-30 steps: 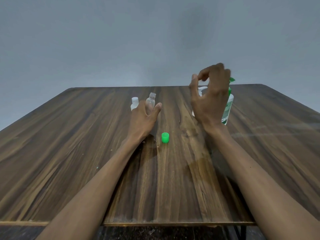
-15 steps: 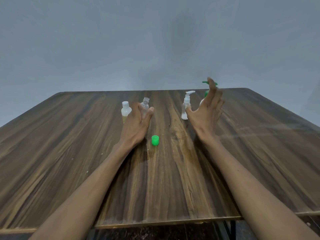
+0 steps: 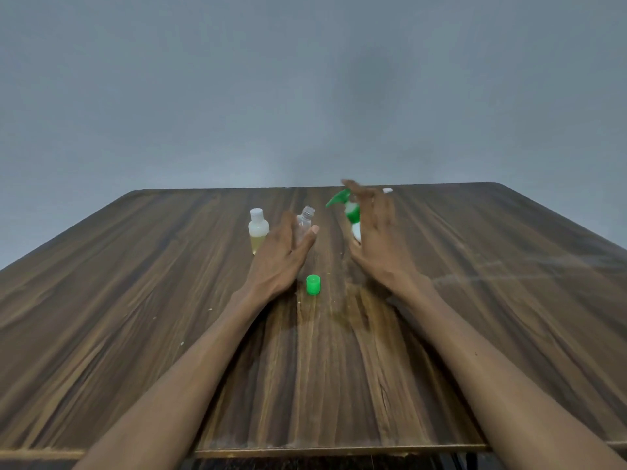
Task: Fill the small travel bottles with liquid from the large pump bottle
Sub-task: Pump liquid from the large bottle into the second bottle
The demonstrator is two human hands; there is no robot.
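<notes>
My left hand (image 3: pixel 283 256) holds the uncapped clear travel bottle (image 3: pixel 306 217) upright between thumb and fingers; the bottle's lower part is hidden. Its green cap (image 3: pixel 312 284) lies on the wooden table (image 3: pixel 135 300) just in front. To the left stands a white-capped travel bottle (image 3: pixel 258 230) with yellowish liquid in it. My right hand (image 3: pixel 378 232), blurred by motion, grips the large pump bottle (image 3: pixel 353 213) with its green pump head, beside the clear bottle's mouth. Most of the pump bottle's body is hidden by that hand.
The white nozzle of a small pump bottle (image 3: pixel 387 190) peeks out behind my right hand. The table's front edge (image 3: pixel 339 449) runs under my forearms. A plain grey wall rises behind the table.
My right hand went from above the pump, opened, then brought the large pump bottle leftward toward the clear bottle. My left hand stayed on the clear bottle.
</notes>
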